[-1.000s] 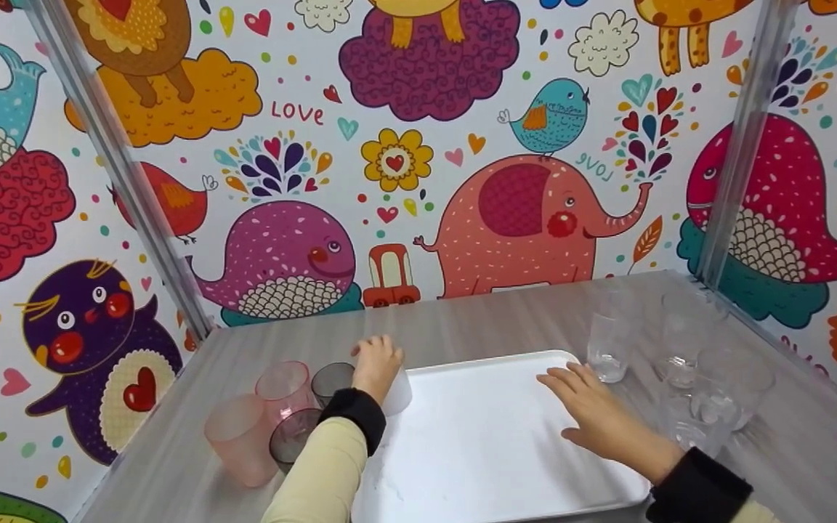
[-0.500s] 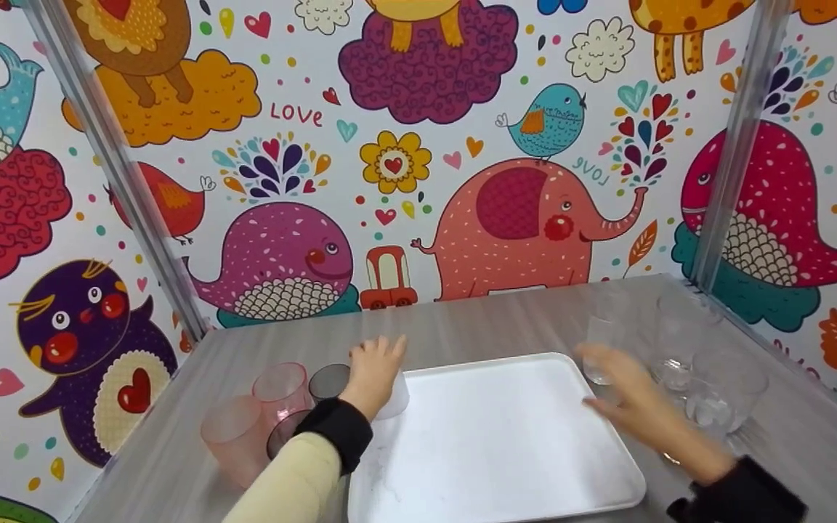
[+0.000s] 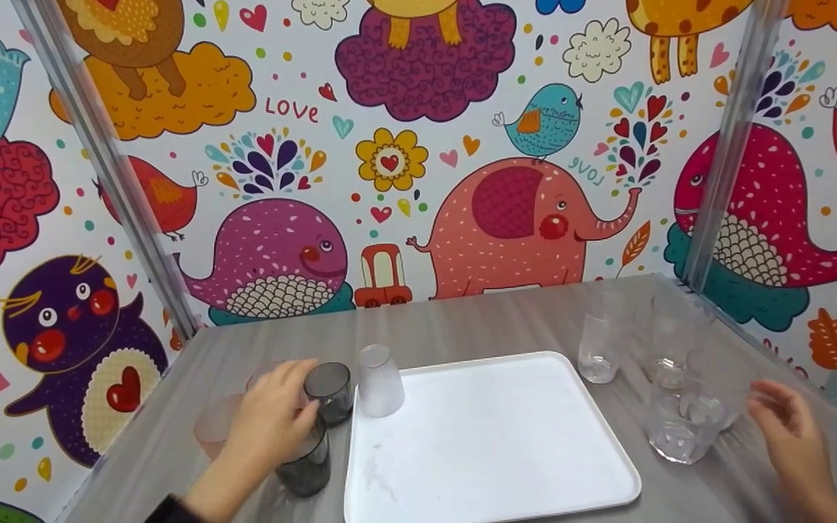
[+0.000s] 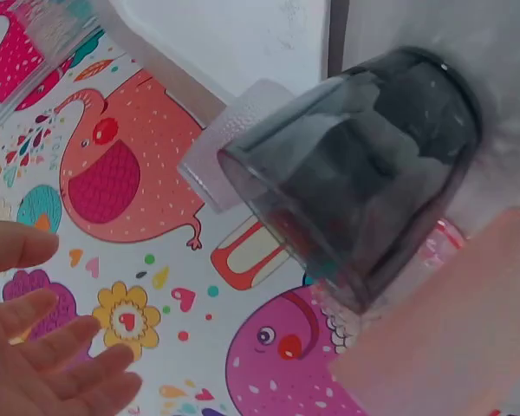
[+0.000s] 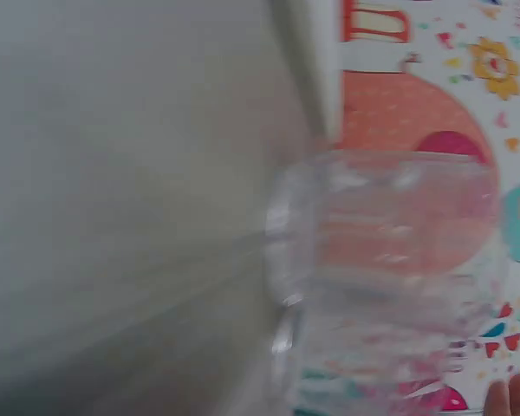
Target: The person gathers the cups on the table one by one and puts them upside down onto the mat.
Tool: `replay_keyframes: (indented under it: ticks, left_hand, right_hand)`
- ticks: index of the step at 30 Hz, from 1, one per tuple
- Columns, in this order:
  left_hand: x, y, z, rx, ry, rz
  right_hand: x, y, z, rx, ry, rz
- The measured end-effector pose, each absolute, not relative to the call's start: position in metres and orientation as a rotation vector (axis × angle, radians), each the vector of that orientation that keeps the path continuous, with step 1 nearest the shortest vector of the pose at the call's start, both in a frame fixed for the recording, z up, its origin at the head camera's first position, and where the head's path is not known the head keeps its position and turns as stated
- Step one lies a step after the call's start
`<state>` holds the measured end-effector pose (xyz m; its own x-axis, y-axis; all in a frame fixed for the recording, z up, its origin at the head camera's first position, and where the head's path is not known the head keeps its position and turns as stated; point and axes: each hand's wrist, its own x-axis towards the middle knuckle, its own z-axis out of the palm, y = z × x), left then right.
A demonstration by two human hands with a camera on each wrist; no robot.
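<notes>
My left hand (image 3: 266,418) hovers over the coloured cups at the left, its fingers apart in the left wrist view and holding nothing. Beneath and beside it stand a dark grey cup (image 3: 306,465), a second grey cup (image 3: 330,396) and a frosted pink cup (image 3: 211,428); a clear pink cup is mostly hidden behind the hand. A frosted white cup (image 3: 381,385), narrower at its top, stands on the white tray (image 3: 491,436) at the far left corner. My right hand (image 3: 796,436), fingers loosely bent, is just right of a faceted clear glass (image 3: 684,428); contact is unclear.
More clear glasses stand at the right, among them a tall glass (image 3: 600,356) by the tray's far right corner. A grey wood-grain table (image 3: 462,323) carries everything. Cartoon-printed walls (image 3: 404,240) with metal corner posts enclose its back and sides.
My left hand has let go of the frosted white cup and moved left over the coloured cups. From the tray's right side, my right hand has swept rightward past the clear glasses.
</notes>
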<state>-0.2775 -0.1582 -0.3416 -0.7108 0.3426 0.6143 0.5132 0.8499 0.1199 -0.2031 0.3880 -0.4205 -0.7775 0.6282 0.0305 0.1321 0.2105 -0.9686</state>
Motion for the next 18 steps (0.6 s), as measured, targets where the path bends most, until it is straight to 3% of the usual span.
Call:
replay_keyframes:
  ticks: [4,11,18]
  left_hand:
    - [-0.26,-0.183,-0.345,-0.517,-2.483,-0.523]
    - [-0.244,-0.205,-0.35,-0.274,-2.727,-0.629]
    - [-0.238,-0.216,-0.352,-0.314,-2.65,-0.648]
  right_hand:
    - [-0.208,0.397,-0.428,-0.669,-2.384,1.779]
    - [-0.223,0.389,-0.434,-0.665,-2.628,1.692]
    - [-0.231,0.379,-0.436,-0.729,-2.622,1.605]
